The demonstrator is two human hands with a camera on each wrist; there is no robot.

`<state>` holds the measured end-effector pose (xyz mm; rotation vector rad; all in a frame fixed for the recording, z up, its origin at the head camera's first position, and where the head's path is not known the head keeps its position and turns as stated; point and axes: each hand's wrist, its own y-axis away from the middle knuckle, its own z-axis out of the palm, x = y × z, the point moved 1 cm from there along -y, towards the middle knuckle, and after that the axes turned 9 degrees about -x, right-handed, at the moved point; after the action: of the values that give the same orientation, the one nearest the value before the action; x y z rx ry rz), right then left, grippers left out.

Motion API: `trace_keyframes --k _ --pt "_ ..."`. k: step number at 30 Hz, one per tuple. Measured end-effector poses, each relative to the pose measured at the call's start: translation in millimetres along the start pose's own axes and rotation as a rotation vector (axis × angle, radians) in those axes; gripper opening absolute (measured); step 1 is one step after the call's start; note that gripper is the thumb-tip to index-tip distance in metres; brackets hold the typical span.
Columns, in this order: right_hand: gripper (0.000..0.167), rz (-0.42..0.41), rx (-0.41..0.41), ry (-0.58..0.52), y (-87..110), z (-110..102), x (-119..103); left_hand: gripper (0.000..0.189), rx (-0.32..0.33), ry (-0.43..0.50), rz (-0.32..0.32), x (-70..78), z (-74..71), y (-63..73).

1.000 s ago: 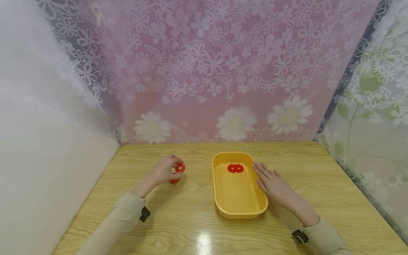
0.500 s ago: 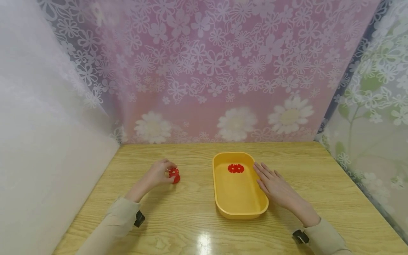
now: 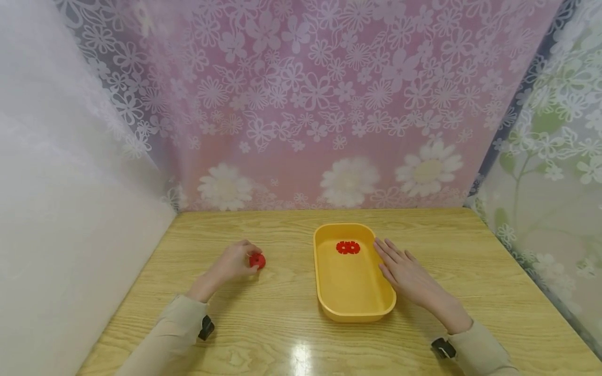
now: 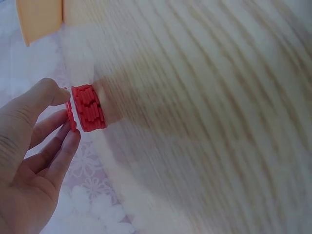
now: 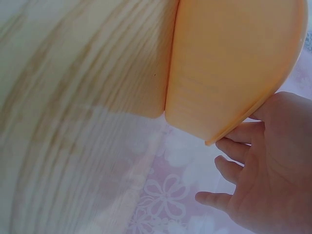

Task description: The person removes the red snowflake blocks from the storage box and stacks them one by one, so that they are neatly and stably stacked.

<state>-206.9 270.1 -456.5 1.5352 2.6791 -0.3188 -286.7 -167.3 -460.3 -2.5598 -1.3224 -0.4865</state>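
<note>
My left hand (image 3: pixel 230 264) pinches a thin red notched plastic disc (image 4: pixel 70 116) by its edges, between thumb and fingertips. Just below that disc, a short stack of similar red discs (image 4: pixel 89 108) stands on the wooden table, a narrow gap apart in the left wrist view. From the head, the held disc overlaps the stack. On the other side, my right hand (image 3: pixel 408 274) lies with fingers extended against the right rim of a yellow plastic tray (image 3: pixel 355 315); its fingertips meet the rim in the right wrist view. Two red discs (image 3: pixel 348 247) lie side by side inside the tray's far end.
Wood-grain table (image 3: pixel 282 334) spreads under both hands, with bare tabletop between the stack and the tray. A pink flowered cloth (image 3: pixel 301 130) hangs along the back edge. Pale cloths enclose the left and right sides. Dark bands (image 3: pixel 206 328) sit at the wrists.
My left hand has moved left and down with the disc, from beyond the stack to right over it. The disc has tipped flatter. The right hand and tray stay in place.
</note>
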Motion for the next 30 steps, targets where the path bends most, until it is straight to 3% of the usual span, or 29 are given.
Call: trace_keyframes --k 9,30 --pt "0.056 0.034 -0.061 0.015 -1.0 -3.7 -1.5 0.039 -0.006 -0.009 -0.012 -4.3 5.1 0.0" --pt "0.056 0.033 -0.066 0.024 -0.4 -4.9 -2.3 0.039 0.0 -0.036 0.018 -9.1 8.0 -0.8"
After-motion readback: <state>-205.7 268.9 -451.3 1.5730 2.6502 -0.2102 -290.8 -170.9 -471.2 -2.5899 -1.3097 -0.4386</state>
